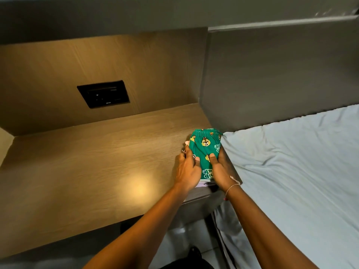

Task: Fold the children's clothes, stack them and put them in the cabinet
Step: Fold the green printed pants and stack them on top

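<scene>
A small stack of folded children's clothes (206, 146) rests on the right end of a wooden bedside shelf (97, 171), beside the bed. Its top piece is green with cartoon chipmunk prints; pink and white layers peek out underneath. My left hand (187, 171) clasps the stack's left side, thumb on top. On the right side my right hand (220, 167) holds it the same way, a thin string bracelet on that wrist. The stack's lower layers are mostly hidden by my hands.
A black socket panel (103, 93) sits in the wooden back wall above the shelf. A grey padded headboard (272, 74) rises to the right. The bed with a pale blue sheet (301, 171) borders the shelf's right edge. Tiled floor shows below.
</scene>
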`<state>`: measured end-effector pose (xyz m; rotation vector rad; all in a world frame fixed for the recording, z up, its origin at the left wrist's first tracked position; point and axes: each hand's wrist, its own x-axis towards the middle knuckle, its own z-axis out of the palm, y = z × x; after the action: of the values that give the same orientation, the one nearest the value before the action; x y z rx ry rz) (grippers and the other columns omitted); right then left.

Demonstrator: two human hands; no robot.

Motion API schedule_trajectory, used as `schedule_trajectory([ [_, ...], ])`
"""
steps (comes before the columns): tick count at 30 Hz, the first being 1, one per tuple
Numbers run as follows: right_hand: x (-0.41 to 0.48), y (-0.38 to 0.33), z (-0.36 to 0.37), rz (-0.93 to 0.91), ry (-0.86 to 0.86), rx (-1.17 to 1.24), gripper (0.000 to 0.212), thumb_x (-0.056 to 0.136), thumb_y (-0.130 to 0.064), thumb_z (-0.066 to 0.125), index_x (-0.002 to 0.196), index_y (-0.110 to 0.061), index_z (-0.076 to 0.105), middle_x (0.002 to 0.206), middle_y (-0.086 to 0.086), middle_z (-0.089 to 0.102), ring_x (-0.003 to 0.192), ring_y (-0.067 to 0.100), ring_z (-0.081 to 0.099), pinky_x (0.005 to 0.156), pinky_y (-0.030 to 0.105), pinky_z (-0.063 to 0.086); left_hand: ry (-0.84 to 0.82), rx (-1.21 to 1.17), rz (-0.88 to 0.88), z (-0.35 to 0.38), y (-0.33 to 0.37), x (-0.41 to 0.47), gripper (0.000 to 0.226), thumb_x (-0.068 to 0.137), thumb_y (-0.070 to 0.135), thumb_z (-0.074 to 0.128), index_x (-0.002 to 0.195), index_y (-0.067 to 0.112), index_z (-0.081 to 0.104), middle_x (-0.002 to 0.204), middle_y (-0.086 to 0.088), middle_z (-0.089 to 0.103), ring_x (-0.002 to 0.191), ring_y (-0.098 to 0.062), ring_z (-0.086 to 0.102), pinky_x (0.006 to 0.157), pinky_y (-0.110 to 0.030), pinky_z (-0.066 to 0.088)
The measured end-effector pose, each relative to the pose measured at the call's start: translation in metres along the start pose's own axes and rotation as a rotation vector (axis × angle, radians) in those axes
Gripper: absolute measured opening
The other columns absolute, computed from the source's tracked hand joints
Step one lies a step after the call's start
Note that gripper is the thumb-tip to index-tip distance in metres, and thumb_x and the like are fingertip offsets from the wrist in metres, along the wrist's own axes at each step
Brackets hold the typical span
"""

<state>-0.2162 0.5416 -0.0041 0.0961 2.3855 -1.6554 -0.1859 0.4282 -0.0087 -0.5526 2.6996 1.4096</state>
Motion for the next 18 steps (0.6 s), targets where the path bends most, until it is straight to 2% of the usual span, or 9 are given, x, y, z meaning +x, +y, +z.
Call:
schedule_trajectory([
  [1, -0.003, -0.002, 0.008, 0.010, -0.051, 0.128, 0.037, 0.103, -0.030, 0.040, 0.139, -0.037, 0.034, 0.125, -0.002, 0.061, 0.091, 0.004, 0.069, 0.073, 0.027, 0.058, 0.012, -0.041, 0.013, -0.007, -0.007, -0.003, 0.062, 0.103, 0.035, 0.034, 0.154, 0.027, 0.001, 0.152, -0.008, 0.026, 0.133, -0.023, 0.037, 0.108, -0.038, 0.039],
  [2, -0.006, -0.005, 0.016, 0.025, -0.096, 0.208, 0.038, 0.102, -0.027, 0.041, 0.138, -0.036, 0.034, 0.127, 0.000, 0.060, 0.097, 0.009, 0.069, 0.080, 0.034, 0.058, 0.030, -0.064, 0.026, -0.015, -0.015, -0.006, 0.061, 0.103, 0.035, 0.034, 0.155, 0.027, 0.001, 0.154, -0.008, 0.024, 0.137, -0.023, 0.033, 0.112, -0.036, 0.032],
  [4, -0.013, -0.012, 0.038, 0.032, -0.153, 0.204, 0.041, 0.100, -0.027, 0.045, 0.139, -0.034, 0.033, 0.130, 0.003, 0.059, 0.109, 0.022, 0.064, 0.093, 0.049, 0.053, 0.091, -0.084, 0.047, -0.037, -0.033, -0.014, 0.060, 0.103, 0.032, 0.035, 0.155, 0.026, 0.006, 0.153, -0.007, 0.028, 0.137, -0.021, 0.034, 0.107, -0.027, 0.027],
  [6, -0.022, -0.020, 0.064, 0.017, -0.194, 0.162, 0.049, 0.098, -0.028, 0.049, 0.143, -0.034, 0.031, 0.132, 0.007, 0.056, 0.114, 0.028, 0.060, 0.098, 0.053, 0.048, 0.149, -0.114, 0.050, -0.063, -0.053, -0.025, 0.058, 0.103, 0.029, 0.038, 0.155, 0.025, 0.012, 0.149, -0.006, 0.035, 0.130, -0.016, 0.040, 0.104, -0.024, 0.030],
  [10, -0.049, -0.041, 0.124, -0.061, -0.304, -0.024, 0.069, 0.095, -0.036, 0.051, 0.151, -0.041, 0.011, 0.139, 0.015, 0.040, 0.120, 0.035, 0.053, 0.103, 0.051, 0.044, 0.277, -0.111, 0.016, -0.117, -0.096, -0.056, 0.059, 0.102, 0.029, 0.040, 0.155, 0.024, 0.014, 0.139, -0.006, 0.042, 0.118, -0.008, 0.044, 0.100, -0.025, 0.037],
  [12, -0.060, -0.048, 0.155, -0.090, -0.362, -0.101, 0.073, 0.095, -0.038, 0.052, 0.151, -0.043, 0.006, 0.144, 0.016, 0.036, 0.127, 0.036, 0.045, 0.105, 0.041, 0.039, 0.345, -0.108, -0.026, -0.141, -0.119, -0.073, 0.062, 0.101, 0.034, 0.038, 0.155, 0.029, 0.007, 0.132, -0.008, 0.042, 0.114, -0.012, 0.049, 0.100, -0.034, 0.044],
  [15, -0.076, -0.052, 0.192, -0.050, -0.400, -0.226, 0.075, 0.095, -0.043, 0.049, 0.149, -0.048, -0.002, 0.138, 0.017, 0.038, 0.121, 0.037, 0.049, 0.084, 0.026, 0.035, 0.348, -0.074, -0.137, -0.167, -0.144, -0.086, 0.065, 0.102, 0.033, 0.036, 0.150, 0.042, -0.006, 0.133, -0.012, 0.041, 0.115, -0.025, 0.053, 0.099, -0.047, 0.048],
  [16, -0.084, -0.053, 0.205, -0.035, -0.400, -0.283, 0.076, 0.095, -0.045, 0.048, 0.149, -0.047, -0.005, 0.135, 0.018, 0.038, 0.118, 0.038, 0.050, 0.083, 0.026, 0.034, 0.332, -0.068, -0.167, -0.174, -0.153, -0.089, 0.066, 0.103, 0.030, 0.037, 0.150, 0.042, -0.007, 0.139, -0.014, 0.039, 0.119, -0.028, 0.051, 0.101, -0.048, 0.046],
  [18, -0.089, -0.048, 0.214, -0.065, -0.364, -0.423, 0.076, 0.095, -0.049, 0.042, 0.148, -0.046, -0.012, 0.131, 0.019, 0.039, 0.117, 0.039, 0.048, 0.093, 0.034, 0.038, 0.291, -0.067, -0.182, -0.178, -0.159, -0.086, 0.064, 0.103, 0.026, 0.037, 0.152, 0.040, -0.003, 0.146, -0.015, 0.037, 0.124, -0.029, 0.047, 0.106, -0.047, 0.041],
])
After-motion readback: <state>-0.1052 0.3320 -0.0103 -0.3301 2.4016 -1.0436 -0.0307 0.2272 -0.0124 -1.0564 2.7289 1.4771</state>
